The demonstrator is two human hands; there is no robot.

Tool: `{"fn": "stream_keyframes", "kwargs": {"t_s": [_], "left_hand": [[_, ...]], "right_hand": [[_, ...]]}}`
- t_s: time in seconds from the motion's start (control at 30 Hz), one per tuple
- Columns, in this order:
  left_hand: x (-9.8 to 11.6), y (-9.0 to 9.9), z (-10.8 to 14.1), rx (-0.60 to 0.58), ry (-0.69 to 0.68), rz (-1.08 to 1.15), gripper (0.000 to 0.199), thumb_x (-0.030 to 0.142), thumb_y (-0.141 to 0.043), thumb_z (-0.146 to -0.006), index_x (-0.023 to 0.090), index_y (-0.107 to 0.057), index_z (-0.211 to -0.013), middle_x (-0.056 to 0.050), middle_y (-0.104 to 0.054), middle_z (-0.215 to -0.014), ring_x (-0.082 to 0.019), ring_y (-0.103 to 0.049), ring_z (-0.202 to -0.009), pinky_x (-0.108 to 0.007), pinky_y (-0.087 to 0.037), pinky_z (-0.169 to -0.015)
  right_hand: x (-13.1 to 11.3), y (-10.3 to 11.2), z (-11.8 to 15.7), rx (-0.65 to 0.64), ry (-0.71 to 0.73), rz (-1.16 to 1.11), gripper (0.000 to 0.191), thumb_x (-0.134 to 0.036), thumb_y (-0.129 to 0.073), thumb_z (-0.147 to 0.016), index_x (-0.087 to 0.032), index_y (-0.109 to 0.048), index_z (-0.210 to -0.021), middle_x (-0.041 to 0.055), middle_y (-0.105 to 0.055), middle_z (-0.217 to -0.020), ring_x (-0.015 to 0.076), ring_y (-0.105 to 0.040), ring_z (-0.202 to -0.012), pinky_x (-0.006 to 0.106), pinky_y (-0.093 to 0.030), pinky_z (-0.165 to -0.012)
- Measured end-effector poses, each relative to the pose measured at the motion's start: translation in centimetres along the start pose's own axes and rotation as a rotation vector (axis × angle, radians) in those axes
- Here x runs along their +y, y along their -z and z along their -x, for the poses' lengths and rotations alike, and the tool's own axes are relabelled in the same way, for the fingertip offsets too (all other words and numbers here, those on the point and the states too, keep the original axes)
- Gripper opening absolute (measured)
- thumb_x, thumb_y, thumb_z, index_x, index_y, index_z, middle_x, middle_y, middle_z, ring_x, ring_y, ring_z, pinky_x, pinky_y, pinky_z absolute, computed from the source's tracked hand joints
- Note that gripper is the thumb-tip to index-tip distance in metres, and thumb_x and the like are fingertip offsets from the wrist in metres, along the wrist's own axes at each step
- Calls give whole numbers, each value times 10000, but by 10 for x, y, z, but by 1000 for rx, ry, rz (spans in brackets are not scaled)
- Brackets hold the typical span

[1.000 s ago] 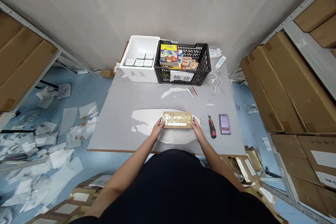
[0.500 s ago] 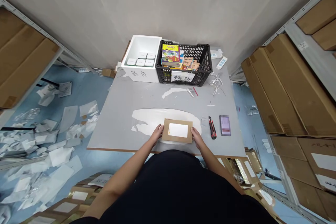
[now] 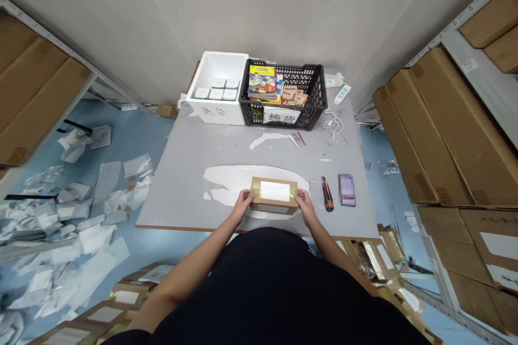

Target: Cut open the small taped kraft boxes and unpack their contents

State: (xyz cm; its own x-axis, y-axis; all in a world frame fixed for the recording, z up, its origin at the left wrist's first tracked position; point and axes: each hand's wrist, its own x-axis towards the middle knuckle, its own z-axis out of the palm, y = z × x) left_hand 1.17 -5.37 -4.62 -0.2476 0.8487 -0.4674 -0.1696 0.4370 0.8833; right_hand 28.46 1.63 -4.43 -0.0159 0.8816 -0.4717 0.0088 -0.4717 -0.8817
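Note:
Between my hands is a small brown cardboard box [image 3: 259, 207] with tape at both ends and a white label [image 3: 274, 191] on its upper face. Another pale label shows on the side towards me. My left hand [image 3: 243, 202] grips the left end, and my right hand [image 3: 304, 205] has hold of the right end. Beneath the box lies a worn white patch of the grey table [image 3: 178, 188]. A red and black utility knife [image 3: 327, 194] rests to the right of my right hand, with a phone [image 3: 347, 190] beyond it.
A white foam box [image 3: 222, 116] with several small white boxes stands at the back, beside a black plastic crate [image 3: 313, 113] of booklets. A white cable [image 3: 333, 125] and power strip [image 3: 342, 94] lie back right. Shelves of cartons [image 3: 453, 129] flank the table; paper scraps [image 3: 84, 226] cover the left floor.
The box has been turned in my hands: its taped, labelled face is now on top and a side face shows towards me. Both hands have kept hold of its ends.

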Motion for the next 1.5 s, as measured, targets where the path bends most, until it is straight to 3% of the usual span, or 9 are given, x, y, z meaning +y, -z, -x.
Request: {"fn": "stream_keyframes", "kwargs": {"t_s": [0.2, 0.5, 0.67, 0.77, 0.9, 1.03, 1.17, 1.33, 1.5], "left_hand": [[-18, 0, 14, -56, -23, 26, 619, 439, -655, -782, 227, -453, -1328, -103, -474, -1437, -267, -431, -1339, -412, -347, -1108], [-21, 6, 14, -155, -132, -206, 702, 471, -548, -876, 226, -302, -1486, -93, -400, -1504, -266, -417, -1356, -422, -381, -1101], [-28, 6, 28, 5, -188, -512, 639, 466, -521, -905, 224, -327, -1464, -138, -428, -1466, -287, -464, -1313, -465, -442, -1038], [-21, 2, 38, 92, -417, -796, 566, 433, -520, -917, 226, -387, -1426, -143, -404, -1470, -310, -390, -1358, -522, -397, -1072], [-8, -8, 49, -31, -733, -1079, 370, 302, -472, -947, 252, -520, -1310, -126, -478, -1391, -307, -398, -1338, -541, -385, -1074], [-5, -19, 56, -168, -844, -1238, 383, 192, -452, -932, 252, -527, -1303, -125, -564, -1273, -287, -468, -1260, -533, -415, -1047], [-7, -31, 63, -166, -817, -1313, 462, 145, -455, -906, 242, -479, -1357, -138, -549, -1289, -291, -469, -1256, -547, -407, -1054], [-7, -38, 69, -127, -755, -1341, 531, 94, -451, -869, 213, -443, -1387, -141, -498, -1354, -298, -411, -1314, -554, -361, -1101], [-11, -36, 71, -137, -725, -1284, 556, 89, -442, -855, 197, -429, -1400, -154, -472, -1384, -311, -377, -1345, -585, -321, -1122]], "right_hand": [[16, 3, 13, -82, -19, -3, 642, -483, -708, -686, -237, -528, -1251, 67, -629, -1101, 250, -614, -1047, 361, -503, -861], [33, 23, 3, -203, 119, 168, 684, -538, -618, -772, -229, -485, -1367, 114, -573, -1308, 244, -566, -1186, 388, -472, -958], [40, 74, -6, 134, 153, 494, 598, -528, -446, -849, -147, -547, -1299, 161, -601, -1267, 263, -563, -1178, 421, -453, -980], [36, 108, -20, 282, 124, 612, 606, -469, -433, -854, -119, -505, -1343, 186, -563, -1297, 290, -514, -1218, 439, -411, -1011], [30, 129, -42, 355, 27, 876, 556, -328, -504, -824, -134, -505, -1344, 162, -590, -1242, 277, -529, -1180, 391, -388, -1011], [27, 130, -58, 410, -43, 897, 528, -255, -564, -774, -137, -542, -1289, 181, -565, -1243, 296, -509, -1194, 411, -362, -1015], [23, 133, -66, 363, -65, 834, 438, -262, -588, -737, -128, -599, -1154, 176, -605, -1142, 291, -579, -1081, 391, -432, -928], [13, 121, -52, 196, -43, 710, 467, -374, -546, -776, -132, -537, -1175, 62, -674, -822, 216, -659, -728, 321, -523, -679], [-15, 80, -11, -80, 99, 529, 635, -451, -462, -854, -170, -350, -1412, 42, -693, -841, 177, -632, -583, 317, -539, -575]]}}
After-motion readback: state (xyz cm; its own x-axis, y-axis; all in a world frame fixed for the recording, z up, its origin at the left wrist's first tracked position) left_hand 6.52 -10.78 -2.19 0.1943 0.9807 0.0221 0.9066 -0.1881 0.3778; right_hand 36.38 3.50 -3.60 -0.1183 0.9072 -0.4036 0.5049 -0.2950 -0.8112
